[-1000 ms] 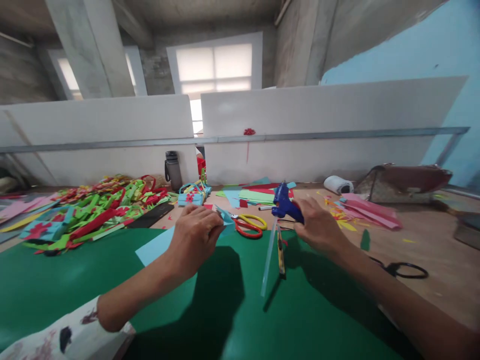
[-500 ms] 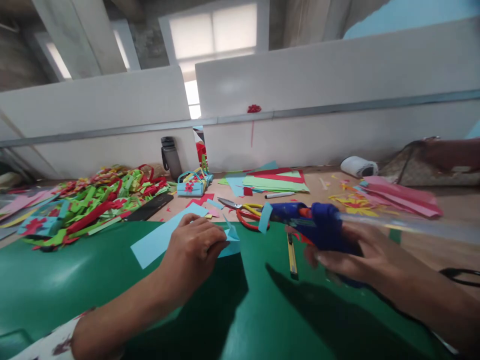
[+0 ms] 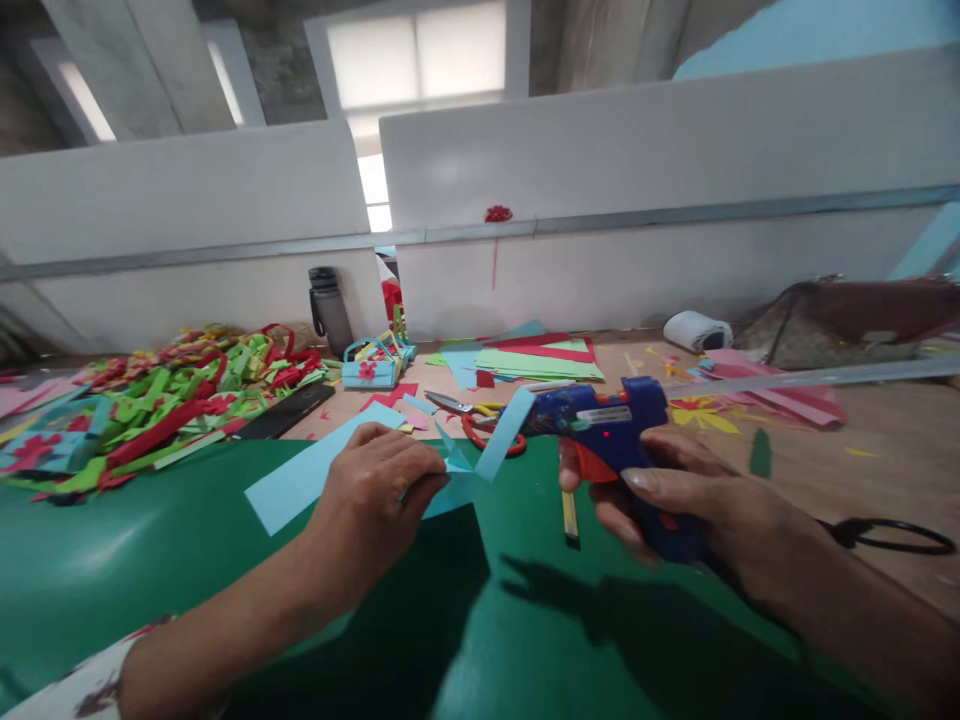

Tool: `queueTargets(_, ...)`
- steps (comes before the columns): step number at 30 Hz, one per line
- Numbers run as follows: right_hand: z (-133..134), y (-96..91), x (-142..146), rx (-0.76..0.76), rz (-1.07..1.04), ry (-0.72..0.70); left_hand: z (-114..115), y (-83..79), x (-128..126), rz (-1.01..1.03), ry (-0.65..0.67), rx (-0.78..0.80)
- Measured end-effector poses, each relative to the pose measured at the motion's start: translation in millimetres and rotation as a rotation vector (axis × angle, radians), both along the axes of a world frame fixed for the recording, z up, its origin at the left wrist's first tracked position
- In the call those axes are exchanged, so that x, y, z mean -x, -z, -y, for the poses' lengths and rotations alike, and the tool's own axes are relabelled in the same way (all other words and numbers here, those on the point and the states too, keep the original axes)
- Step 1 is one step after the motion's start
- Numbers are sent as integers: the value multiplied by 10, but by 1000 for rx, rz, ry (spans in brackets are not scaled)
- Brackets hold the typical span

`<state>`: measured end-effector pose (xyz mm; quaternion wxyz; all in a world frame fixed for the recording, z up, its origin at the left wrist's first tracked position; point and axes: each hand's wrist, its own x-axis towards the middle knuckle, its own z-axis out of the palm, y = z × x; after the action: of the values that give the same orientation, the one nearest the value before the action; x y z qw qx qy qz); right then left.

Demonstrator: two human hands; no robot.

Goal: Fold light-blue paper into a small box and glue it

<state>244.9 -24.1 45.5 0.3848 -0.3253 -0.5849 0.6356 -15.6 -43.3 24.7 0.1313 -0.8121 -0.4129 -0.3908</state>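
My right hand (image 3: 697,500) is wrapped round a blue hot glue gun (image 3: 611,425), a finger near its orange trigger. A long clear glue stick (image 3: 810,378) juts from the back of the gun. Pinched in my left hand (image 3: 382,490) is a folded piece of light blue paper (image 3: 454,460), partly hidden by the fingers. One narrow blue flap (image 3: 506,435) of paper rises by the gun's nozzle; whether they touch I cannot tell. Beneath and behind my left hand lies a flat blue paper strip (image 3: 300,480).
Red-and-yellow-handled scissors (image 3: 491,432) lie behind the paper, and a yellow cutter knife (image 3: 571,520) below the gun. Cut paper strips (image 3: 195,390) are heaped at left beside a black phone (image 3: 281,412). A grey bottle (image 3: 330,310) stands near a small blue paper bag (image 3: 373,370).
The glue gun has turned and levelled, its nozzle still near the paper. The blue flap by the nozzle now stands longer and slanted. My left hand keeps its pinch, and the view has shifted slightly.
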Motion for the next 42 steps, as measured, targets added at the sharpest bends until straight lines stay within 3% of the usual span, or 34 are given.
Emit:
queueTargets(4,-25,10,0,60,-119,7,-4,63,-30,-6,49,-37)
queueTargets(9,-72,23,28,50,-192,119,63,78,-57,-28,133,69)
queueTargets(12,-72,14,46,66,-188,160,131,-66,-48,59,147,176)
queueTargets(15,-70,29,51,85,-158,158,130,-302,-23,222,19,274)
queueTargets(17,-73,52,55,68,-145,129,54,-448,-9,275,-31,332)
queueTargets(21,-92,99,67,72,-135,97,-244,-590,-8,271,66,652)
queueTargets(26,-98,120,56,85,-153,89,-603,-580,-128,272,198,813)
queueTargets(32,-104,108,43,30,-156,114,-684,-560,-338,268,198,828)
queueTargets(36,-119,93,55,22,-201,240,-687,-591,-269,238,115,778)
queueTargets(39,-126,91,64,33,-236,319,-788,-620,-83,180,-63,712)
queueTargets(42,-126,106,70,63,-211,308,-966,-587,148,59,-242,683)
